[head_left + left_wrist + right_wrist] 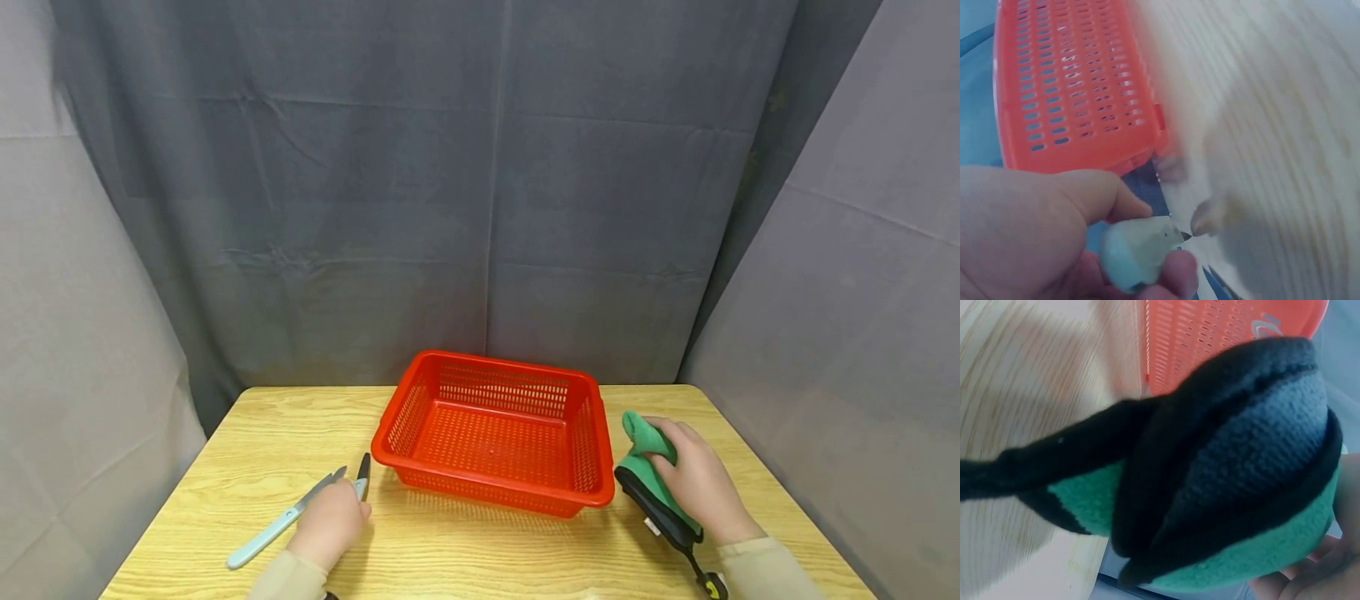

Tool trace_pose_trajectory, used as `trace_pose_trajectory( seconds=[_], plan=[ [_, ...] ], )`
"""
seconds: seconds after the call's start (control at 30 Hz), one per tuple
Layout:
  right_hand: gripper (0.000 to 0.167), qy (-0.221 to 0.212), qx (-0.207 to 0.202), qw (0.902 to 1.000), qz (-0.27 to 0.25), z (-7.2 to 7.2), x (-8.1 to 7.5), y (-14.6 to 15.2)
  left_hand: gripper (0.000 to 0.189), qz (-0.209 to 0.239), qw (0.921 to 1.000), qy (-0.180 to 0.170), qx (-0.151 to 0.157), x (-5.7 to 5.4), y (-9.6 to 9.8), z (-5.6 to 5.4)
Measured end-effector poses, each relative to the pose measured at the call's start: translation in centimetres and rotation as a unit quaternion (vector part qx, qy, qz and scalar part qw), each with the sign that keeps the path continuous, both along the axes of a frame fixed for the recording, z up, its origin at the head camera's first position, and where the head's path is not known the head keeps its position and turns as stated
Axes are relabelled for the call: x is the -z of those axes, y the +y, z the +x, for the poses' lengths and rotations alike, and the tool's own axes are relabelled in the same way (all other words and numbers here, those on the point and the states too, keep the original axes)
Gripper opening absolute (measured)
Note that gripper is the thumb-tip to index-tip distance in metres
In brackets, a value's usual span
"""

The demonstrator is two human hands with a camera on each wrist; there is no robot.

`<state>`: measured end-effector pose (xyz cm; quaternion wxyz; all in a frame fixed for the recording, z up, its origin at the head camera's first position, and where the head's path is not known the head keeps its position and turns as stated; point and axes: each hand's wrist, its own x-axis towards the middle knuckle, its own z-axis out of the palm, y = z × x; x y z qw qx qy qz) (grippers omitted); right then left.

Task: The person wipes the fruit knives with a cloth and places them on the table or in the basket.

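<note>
My left hand (330, 521) grips a small knife (363, 481) by its light blue handle, with the dark blade pointing away past the fingers. In the left wrist view the handle's butt end (1132, 253) sits between thumb and curled fingers. Just left of that hand, a second knife (266, 537) with a light blue handle lies on the table, its blade partly behind the hand. My right hand (697, 479) pinches a folded green cloth (652, 479) with black edging, to the right of the basket. A black strap with a yellow-marked end (712, 586) hangs from the cloth.
A red perforated plastic basket (491, 487) stands between the hands, with nothing inside it. The light wood table (450, 558) ends at a grey curtain (375, 208) behind, and pale cloth panels (840, 333) flank both sides.
</note>
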<state>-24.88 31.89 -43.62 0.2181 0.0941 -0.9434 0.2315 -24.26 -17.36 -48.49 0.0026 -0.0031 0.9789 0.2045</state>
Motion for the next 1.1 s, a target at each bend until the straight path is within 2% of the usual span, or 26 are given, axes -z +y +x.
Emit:
trace_pose_trajectory(
  seconds=[0.17, 0.27, 0.43, 0.53, 0.7, 0.97, 1.1],
  plan=[
    [0.048, 0.011, 0.012, 0.9998, -0.008, 0.0, 0.0, 0.0, 0.04, -0.006, 0.9997, 0.024, -0.008, -0.5, -0.6, 0.3],
    [0.047, 0.015, 0.021, 0.9996, -0.014, 0.2, 0.0, 0.0, 0.048, -0.005, 0.9995, 0.025, -0.021, -1.0, -1.0, 0.6],
    [0.049, 0.01, 0.032, 0.9992, -0.024, 0.6, -0.3, 0.0, 0.059, 0.0, 0.9985, 0.029, -0.046, -2.3, -1.3, 1.5],
    [0.05, 0.012, 0.039, 0.9988, -0.029, 1.0, -0.6, 0.0, 0.054, 0.017, 0.9971, 0.045, -0.059, -3.2, -1.3, 2.2],
    [0.052, 0.029, 0.053, 0.9975, -0.037, 1.8, -1.2, -0.1, 0.033, 0.044, 0.9923, 0.097, -0.063, -4.4, -1.0, 3.1],
    [0.053, 0.077, 0.062, 0.9938, -0.051, 2.9, -3.3, -1.2, 0.027, 0.092, 0.9851, 0.126, -0.072, -6.4, -0.1, 4.7],
    [0.053, 0.097, 0.062, 0.9919, -0.053, 3.7, -4.4, -2.1, 0.024, 0.118, 0.9787, 0.149, -0.078, -7.3, 0.5, 5.6]
  ],
)
